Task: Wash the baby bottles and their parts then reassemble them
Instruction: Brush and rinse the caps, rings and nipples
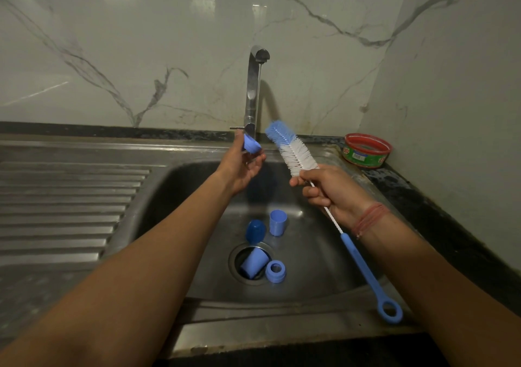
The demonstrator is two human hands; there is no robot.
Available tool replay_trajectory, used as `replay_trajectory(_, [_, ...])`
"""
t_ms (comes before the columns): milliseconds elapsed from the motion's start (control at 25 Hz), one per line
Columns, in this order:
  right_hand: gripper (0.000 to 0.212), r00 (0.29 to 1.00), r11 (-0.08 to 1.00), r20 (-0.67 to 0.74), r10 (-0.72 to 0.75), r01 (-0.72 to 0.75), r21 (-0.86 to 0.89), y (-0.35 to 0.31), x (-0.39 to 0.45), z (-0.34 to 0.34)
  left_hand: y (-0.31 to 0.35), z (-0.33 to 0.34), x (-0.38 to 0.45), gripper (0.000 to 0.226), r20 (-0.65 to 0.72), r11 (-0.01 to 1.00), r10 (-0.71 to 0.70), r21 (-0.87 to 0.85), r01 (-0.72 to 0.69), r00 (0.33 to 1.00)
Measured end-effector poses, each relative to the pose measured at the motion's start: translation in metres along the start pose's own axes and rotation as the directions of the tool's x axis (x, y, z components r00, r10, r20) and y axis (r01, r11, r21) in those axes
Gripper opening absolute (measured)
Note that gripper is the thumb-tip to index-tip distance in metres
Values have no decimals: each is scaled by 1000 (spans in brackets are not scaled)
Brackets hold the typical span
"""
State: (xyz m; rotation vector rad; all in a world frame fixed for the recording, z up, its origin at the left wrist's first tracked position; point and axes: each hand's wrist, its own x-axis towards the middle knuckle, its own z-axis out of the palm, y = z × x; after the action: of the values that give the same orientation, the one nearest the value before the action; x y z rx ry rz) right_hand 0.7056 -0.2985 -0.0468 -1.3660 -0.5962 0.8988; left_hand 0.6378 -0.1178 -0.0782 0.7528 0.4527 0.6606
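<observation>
My left hand [244, 166] holds a small blue bottle ring [251, 144] up under the thin stream from the tap [255, 90]. My right hand [332, 190] grips the wire stem of a bottle brush [293, 152] with blue and white bristles; its blue handle with a loop hangs down to the lower right. Several blue bottle parts lie in the sink: a dark blue cap [255, 231], a light blue cup [278, 222], another cup [253, 263] tipped in the drain, and a collar ring [275, 272] beside it.
The steel sink basin [183, 203] has a ribbed draining board [64, 208] on its left. A round red and green tub [366, 150] sits on the dark counter at the back right. Marble wall panels stand behind and to the right.
</observation>
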Motion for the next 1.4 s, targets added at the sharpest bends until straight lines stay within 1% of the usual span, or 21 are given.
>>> replay_trajectory(120, [31, 1000, 1000, -2, -2, 2, -7, 1, 1, -1, 0, -2, 2, 46, -35, 999, 8, -31, -9, 999])
replay_trajectory(200, [31, 1000, 1000, 3, -2, 2, -10, 1, 1, -1, 0, -2, 3, 39, -52, 999, 23, -39, -25, 998])
replay_trajectory(280, [26, 1000, 1000, 6, -2, 2, -10, 0, 1, -1, 0, -3, 2, 29, -52, 997, 48, -55, -50, 998])
replay_trajectory(320, [23, 1000, 1000, 6, -2, 2, -10, 0, 0, -1, 1, -4, 3, 28, -46, 996, 56, -63, -59, 997])
replay_trajectory(400, [18, 1000, 1000, 8, 0, 1, -11, 0, 0, -1, 1, -4, 3, 33, -40, 996, 60, -63, -63, 997])
replay_trajectory(520, [20, 1000, 1000, 8, -3, 3, -10, 1, 1, -1, 1, -3, 3, 27, -29, 998, 55, 19, -54, 998])
replay_trajectory(640, [26, 1000, 1000, 4, -5, 5, -9, 1, 1, -1, 1, -1, 0, 43, -37, 999, 26, 43, -25, 999])
replay_trajectory(680, [27, 1000, 1000, 3, -4, 4, -9, 2, 2, -1, 1, -2, 0, 43, -40, 999, 28, 46, -26, 999])
replay_trajectory(800, [29, 1000, 1000, 5, 0, 0, -5, 2, 2, -1, 0, -3, 3, 28, -13, 995, 75, 71, -74, 997])
replay_trajectory(920, [31, 1000, 1000, 6, 1, 0, -7, 2, 3, -1, -1, -4, 4, 28, -8, 993, 98, 73, -97, 995])
replay_trajectory(960, [32, 1000, 1000, 5, 0, 0, -9, 2, 2, -1, 0, -2, 2, 28, -8, 995, 76, 72, -75, 997])
replay_trajectory(1040, [34, 1000, 1000, 7, -2, 2, -12, 2, 2, -1, 0, -1, -2, 37, -37, 998, 31, 51, -29, 999])
replay_trajectory(1080, [34, 1000, 1000, 8, -3, 3, -14, 2, 2, -1, 0, -1, -2, 37, -47, 999, 30, 46, -28, 998])
replay_trajectory(1200, [35, 1000, 1000, 11, -2, 2, -17, 2, 1, -1, 0, -4, 2, 18, -15, 995, 71, 70, -70, 997])
replay_trajectory(1320, [36, 1000, 1000, 10, 0, 0, -18, 2, 2, -1, 1, -5, 3, 25, -22, 997, 63, 46, -62, 998])
replay_trajectory(1400, [36, 1000, 1000, 8, 1, -1, -16, 2, 2, -1, 1, -4, 1, 37, -43, 1000, 20, 2, -20, 999])
